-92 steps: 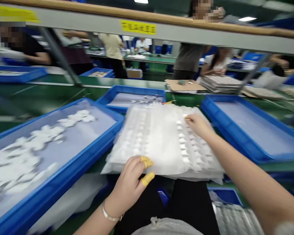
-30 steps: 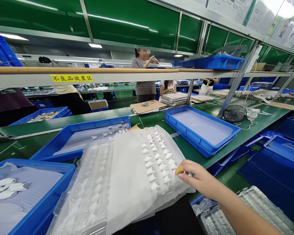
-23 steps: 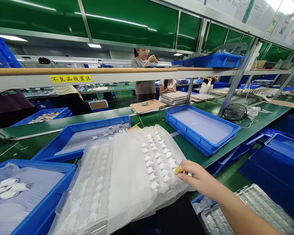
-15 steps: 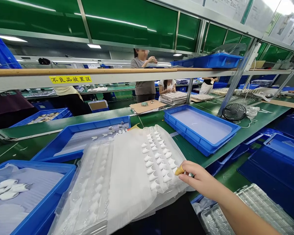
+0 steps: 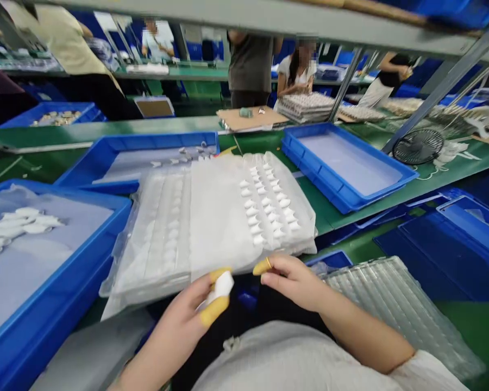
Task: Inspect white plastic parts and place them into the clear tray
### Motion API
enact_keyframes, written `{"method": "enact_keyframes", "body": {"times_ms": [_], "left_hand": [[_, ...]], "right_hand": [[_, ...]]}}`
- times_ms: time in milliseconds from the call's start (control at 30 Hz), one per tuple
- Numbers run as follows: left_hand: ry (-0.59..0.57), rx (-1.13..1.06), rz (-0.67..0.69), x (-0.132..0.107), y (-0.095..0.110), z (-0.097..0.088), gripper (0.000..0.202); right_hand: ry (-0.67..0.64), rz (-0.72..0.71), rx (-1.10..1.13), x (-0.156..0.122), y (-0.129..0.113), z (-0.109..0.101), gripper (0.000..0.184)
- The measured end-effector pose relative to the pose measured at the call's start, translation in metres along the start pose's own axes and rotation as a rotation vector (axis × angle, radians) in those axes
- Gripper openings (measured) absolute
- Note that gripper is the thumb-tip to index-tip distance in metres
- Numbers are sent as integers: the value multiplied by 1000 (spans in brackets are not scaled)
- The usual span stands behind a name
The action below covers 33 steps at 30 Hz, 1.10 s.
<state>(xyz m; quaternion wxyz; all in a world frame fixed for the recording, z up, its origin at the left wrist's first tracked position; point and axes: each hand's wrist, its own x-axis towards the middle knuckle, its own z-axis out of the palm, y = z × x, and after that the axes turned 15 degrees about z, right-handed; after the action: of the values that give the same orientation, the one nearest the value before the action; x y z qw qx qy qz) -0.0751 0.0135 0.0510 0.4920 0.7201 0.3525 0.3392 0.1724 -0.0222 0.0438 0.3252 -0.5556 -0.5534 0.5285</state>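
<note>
Nearest, the left hand (image 5: 185,317) pinches a small white part (image 5: 224,284) between thumb and forefinger, both in yellow cots. Just right of it, the right hand (image 5: 297,282) curls loosely, fingers apart and empty, beside the near edge of the clear tray stack (image 5: 167,239). Farther off sits a blue bin (image 5: 146,142).

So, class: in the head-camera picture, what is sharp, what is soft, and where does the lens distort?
Head view: the left hand and its small white part are sharp; the far workers look soft; the left-edge blue bin looks stretched; even light, sheen on the clear tray.
</note>
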Motion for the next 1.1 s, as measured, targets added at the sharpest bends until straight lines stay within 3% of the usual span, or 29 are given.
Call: {"method": "enact_keyframes", "body": {"times_ms": [67, 133, 267, 400, 500, 600, 867, 967, 1100], "left_hand": [[-93, -76, -62, 5, -8, 22, 38], [-113, -65, -59, 10, -14, 39, 36], [-153, 42, -2, 13, -20, 56, 28], [-180, 48, 1, 7, -26, 62, 27], [-101, -16, -28, 5, -31, 67, 39], [-59, 10, -59, 4, -33, 70, 30], [-181, 236, 83, 3, -31, 67, 22], [-223, 176, 71, 2, -29, 66, 21], [-203, 63, 19, 1, -28, 66, 27]], "right_hand": [[-2, 67, 116, 1, 10, 11, 10], [-3, 119, 194, 1, 17, 17, 11], [-41, 184, 325, 2, 29, 17, 15], [-100, 242, 442, 4, 37, 16, 23], [-81, 270, 453, 4, 40, 17, 27], [-63, 272, 433, 3, 39, 20, 29], [86, 274, 16, 3, 31, 24, 40], [51, 253, 122, 8, 35, 21, 44], [98, 302, 273, 12, 43, 13, 45]]}}
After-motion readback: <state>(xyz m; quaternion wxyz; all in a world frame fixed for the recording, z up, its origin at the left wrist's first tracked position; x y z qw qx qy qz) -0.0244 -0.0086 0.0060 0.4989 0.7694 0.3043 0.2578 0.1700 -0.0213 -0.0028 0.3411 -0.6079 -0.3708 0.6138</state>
